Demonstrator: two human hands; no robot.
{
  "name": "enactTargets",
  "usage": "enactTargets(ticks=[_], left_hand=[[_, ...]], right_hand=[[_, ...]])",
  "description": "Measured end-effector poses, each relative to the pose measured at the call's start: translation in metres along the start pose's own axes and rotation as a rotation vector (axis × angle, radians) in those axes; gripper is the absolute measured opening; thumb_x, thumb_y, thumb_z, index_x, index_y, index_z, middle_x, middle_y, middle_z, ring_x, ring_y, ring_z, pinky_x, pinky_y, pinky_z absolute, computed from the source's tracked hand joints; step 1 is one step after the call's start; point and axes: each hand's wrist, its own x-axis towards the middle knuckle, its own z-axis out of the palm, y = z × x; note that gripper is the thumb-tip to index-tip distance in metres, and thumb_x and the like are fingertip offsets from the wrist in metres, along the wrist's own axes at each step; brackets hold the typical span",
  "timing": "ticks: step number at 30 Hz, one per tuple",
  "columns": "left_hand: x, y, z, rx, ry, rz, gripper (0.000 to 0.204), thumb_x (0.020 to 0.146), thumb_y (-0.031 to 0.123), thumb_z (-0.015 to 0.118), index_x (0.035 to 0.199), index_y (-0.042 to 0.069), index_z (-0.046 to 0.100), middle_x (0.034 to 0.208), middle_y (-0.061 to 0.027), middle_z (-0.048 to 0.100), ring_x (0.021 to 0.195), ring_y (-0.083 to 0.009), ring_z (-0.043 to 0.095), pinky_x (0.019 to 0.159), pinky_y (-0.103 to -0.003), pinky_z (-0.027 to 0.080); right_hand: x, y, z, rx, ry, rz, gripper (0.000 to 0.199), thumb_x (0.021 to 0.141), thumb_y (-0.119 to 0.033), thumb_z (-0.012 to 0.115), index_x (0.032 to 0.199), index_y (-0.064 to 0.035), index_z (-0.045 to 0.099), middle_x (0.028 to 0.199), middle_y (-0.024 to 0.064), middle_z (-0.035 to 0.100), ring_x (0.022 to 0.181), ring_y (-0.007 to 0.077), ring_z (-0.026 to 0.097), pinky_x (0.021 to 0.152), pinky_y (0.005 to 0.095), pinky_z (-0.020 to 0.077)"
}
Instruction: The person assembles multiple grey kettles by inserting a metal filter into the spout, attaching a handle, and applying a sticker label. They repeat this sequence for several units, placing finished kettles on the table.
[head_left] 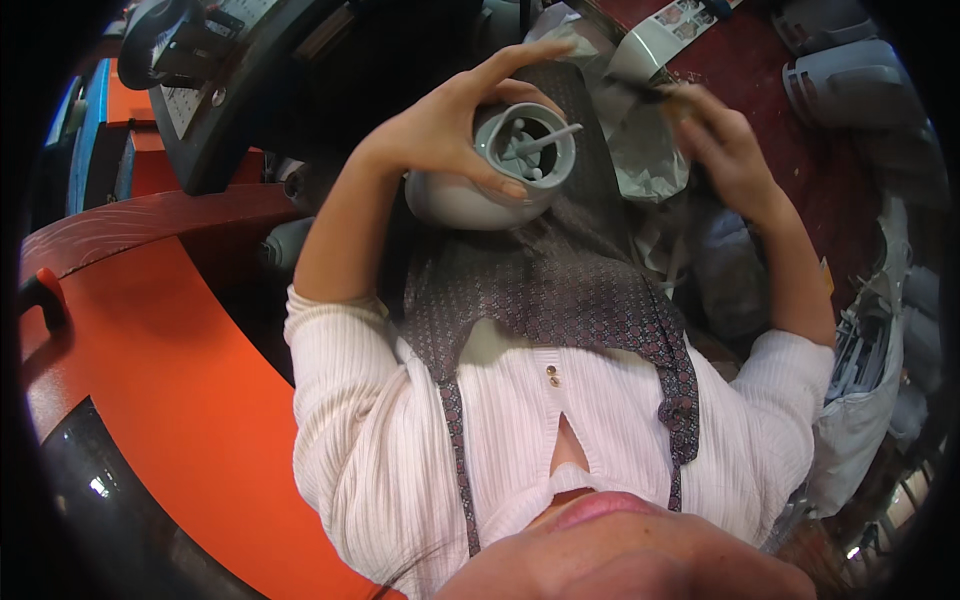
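Observation:
My left hand point(445, 125) is wrapped round the neck of a pale grey rounded vessel point(470, 205), its thumb lying along the rim and the index finger stretched out beyond it. The vessel rests tilted over my lap, on a dark patterned apron point(540, 290). Its round mouth faces up, and several thin pale stick-like pieces point(530, 150) show in it, one crossing the rim. Off to the right, apart from the vessel, my right hand point(725, 150) is closed and partly smeared by motion. A thin dark piece shows at its fingertips, but I cannot make out its kind.
Crumpled pale plastic bags point(645, 165) lie beside my right hand. Grey moulded plastic bodies point(850, 85) stand at the far right, above a white sack point(865, 420) of thin pieces. A dark machine point(205, 110) is at the upper left, an orange panel point(190, 390) beside my left arm.

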Motion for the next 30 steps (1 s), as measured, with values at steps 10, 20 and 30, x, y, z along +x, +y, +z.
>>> enactTargets(ticks=[10,20,30], left_hand=[[0.026,0.004,0.03,0.04,-0.207,-0.071,0.131,0.055,0.022,0.091,0.162,0.02,0.016,0.135,-0.0209,0.061,0.114,-0.0374,0.066,0.102,-0.042,0.049],[0.023,0.012,0.06,0.426,-0.149,-0.281,0.126,0.057,0.02,0.092,0.16,0.02,0.019,0.119,-0.0182,0.069,0.109,-0.0374,0.067,0.098,-0.044,0.051],[0.014,0.025,0.091,0.469,-0.066,-0.094,0.101,0.059,0.027,0.089,0.146,0.013,0.04,0.1,-0.0096,0.071,0.101,-0.0312,0.068,0.097,-0.042,0.049]], right_hand=[[0.028,-0.085,0.037,-1.357,-0.319,-0.483,0.014,0.084,-0.022,0.065,0.088,-0.0106,0.057,0.07,0.0036,0.059,0.056,0.019,0.061,0.051,0.0318,0.0471],[0.009,-0.064,0.059,-1.038,-0.385,-0.032,0.02,0.093,-0.025,0.06,0.089,-0.0068,0.065,0.07,0.0135,0.07,0.069,0.0294,0.072,0.06,0.0405,0.0533],[-0.039,-0.085,0.038,-0.98,-0.412,0.104,0.038,0.097,-0.035,0.057,0.078,-0.0028,0.063,0.067,0.0165,0.066,0.065,0.0331,0.068,0.061,0.0437,0.0522]])
